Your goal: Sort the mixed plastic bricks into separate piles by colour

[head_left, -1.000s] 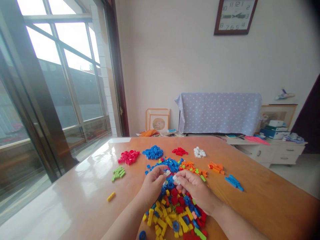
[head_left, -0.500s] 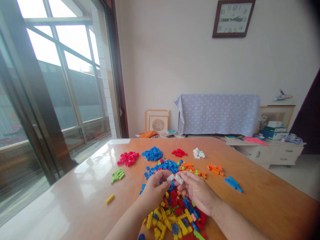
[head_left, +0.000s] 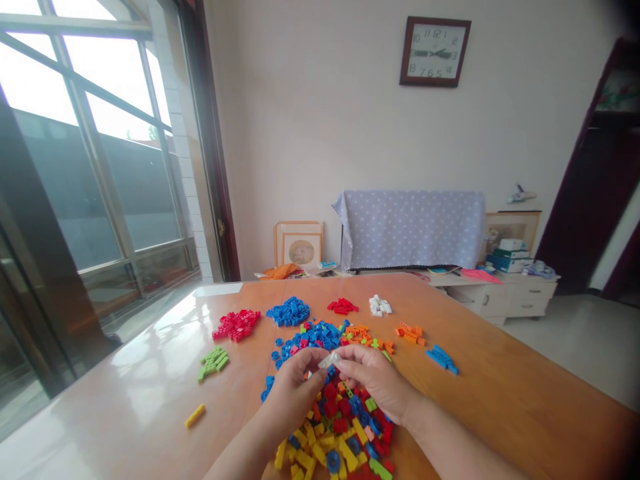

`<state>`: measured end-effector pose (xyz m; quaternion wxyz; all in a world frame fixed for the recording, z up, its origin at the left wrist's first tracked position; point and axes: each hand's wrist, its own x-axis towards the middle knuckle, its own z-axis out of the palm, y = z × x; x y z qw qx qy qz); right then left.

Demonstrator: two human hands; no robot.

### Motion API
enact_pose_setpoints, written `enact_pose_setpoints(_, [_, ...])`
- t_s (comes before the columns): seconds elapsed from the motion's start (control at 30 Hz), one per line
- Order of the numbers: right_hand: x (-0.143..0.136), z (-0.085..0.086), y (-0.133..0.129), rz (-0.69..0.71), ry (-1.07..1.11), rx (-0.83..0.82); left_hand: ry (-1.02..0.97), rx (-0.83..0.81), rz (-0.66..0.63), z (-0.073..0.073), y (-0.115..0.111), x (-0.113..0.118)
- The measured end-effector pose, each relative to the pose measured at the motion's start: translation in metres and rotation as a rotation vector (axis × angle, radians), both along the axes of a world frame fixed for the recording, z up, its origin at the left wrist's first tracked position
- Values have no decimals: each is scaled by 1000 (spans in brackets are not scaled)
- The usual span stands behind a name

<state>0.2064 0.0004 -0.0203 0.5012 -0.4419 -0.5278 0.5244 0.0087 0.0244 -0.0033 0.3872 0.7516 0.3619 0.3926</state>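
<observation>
My left hand and my right hand meet above a mixed heap of toy building bricks. Between their fingertips are white bricks, one pinched by each hand and touching the other; whether they are joined I cannot tell. Beneath and in front of the hands lie yellow bricks, red bricks and blue bricks. My fingers hide part of the white bricks and the middle of the heap.
Sorted piles ring the heap: pink-red, blue, red, white, orange, long blue bricks and light green. A single yellow brick lies on the wooden table at left.
The two white bricks were apart, one in each hand; now they are brought together. The camera view has turned slightly to the right.
</observation>
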Motion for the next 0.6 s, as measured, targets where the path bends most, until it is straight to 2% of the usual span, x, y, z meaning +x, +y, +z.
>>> enact_pose_setpoints(0.13, [6,0,4,-60,-145,76,125,129,72,-8,5,-1])
enact_pose_setpoints(0.27, [24,-4,17,-280,-302,232,290,264,172,-16,11,-5])
enact_pose_setpoints(0.37, [43,-12,31,-412,-465,293,351,306,206,-18,13,-8])
enact_pose_setpoints(0.5, [63,-19,49,-490,-647,259,382,313,214,-21,15,-10])
enact_pose_setpoints(0.6, [76,-18,63,-522,-785,202,385,317,207,-23,17,-11])
